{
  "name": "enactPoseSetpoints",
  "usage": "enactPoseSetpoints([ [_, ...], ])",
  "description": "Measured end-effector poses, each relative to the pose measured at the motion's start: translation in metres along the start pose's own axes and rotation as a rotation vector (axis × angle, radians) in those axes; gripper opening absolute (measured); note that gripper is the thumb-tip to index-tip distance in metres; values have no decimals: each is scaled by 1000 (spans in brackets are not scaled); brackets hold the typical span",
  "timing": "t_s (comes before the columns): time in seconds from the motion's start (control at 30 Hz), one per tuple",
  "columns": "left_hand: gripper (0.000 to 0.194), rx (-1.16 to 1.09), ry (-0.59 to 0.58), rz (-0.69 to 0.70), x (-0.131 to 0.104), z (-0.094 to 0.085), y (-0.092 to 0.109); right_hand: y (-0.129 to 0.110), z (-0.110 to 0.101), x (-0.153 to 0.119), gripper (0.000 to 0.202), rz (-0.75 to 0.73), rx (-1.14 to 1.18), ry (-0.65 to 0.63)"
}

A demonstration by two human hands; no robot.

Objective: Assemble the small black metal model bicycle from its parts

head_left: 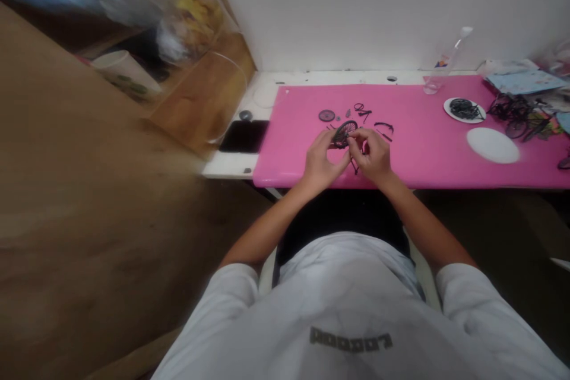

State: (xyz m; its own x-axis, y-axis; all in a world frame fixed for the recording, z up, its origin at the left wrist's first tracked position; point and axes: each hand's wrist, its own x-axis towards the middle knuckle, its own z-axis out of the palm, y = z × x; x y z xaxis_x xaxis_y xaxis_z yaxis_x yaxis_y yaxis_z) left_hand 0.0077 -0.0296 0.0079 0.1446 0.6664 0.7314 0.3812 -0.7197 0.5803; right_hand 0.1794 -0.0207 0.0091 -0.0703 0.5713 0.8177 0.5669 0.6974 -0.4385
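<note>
A black flat device (243,136) lies left of a pink tabletop (285,148), where a left hand (324,159), fingers curled nearly closed, grips a miniature spoked bicycle wheel (346,130) near the front edge. A loose black wheel (326,115) lies just beyond. The right hand (370,154) pinches the gripped wheel near its hub. Farther right stand a clear plastic bottle (445,65), a white plate (449,104) of black parts (465,109) and a tangled black pile (516,116).
</note>
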Motion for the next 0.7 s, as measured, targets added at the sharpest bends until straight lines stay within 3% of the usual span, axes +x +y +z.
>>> enactPoseSetpoints([
  [0.3,49,-73,-3,-2,-2,0,-1,2,-2,3,22,0,38,21],
  [0.7,28,-18,40,-34,2,-5,-3,14,-2,2,29,-87,-99,-101],
])
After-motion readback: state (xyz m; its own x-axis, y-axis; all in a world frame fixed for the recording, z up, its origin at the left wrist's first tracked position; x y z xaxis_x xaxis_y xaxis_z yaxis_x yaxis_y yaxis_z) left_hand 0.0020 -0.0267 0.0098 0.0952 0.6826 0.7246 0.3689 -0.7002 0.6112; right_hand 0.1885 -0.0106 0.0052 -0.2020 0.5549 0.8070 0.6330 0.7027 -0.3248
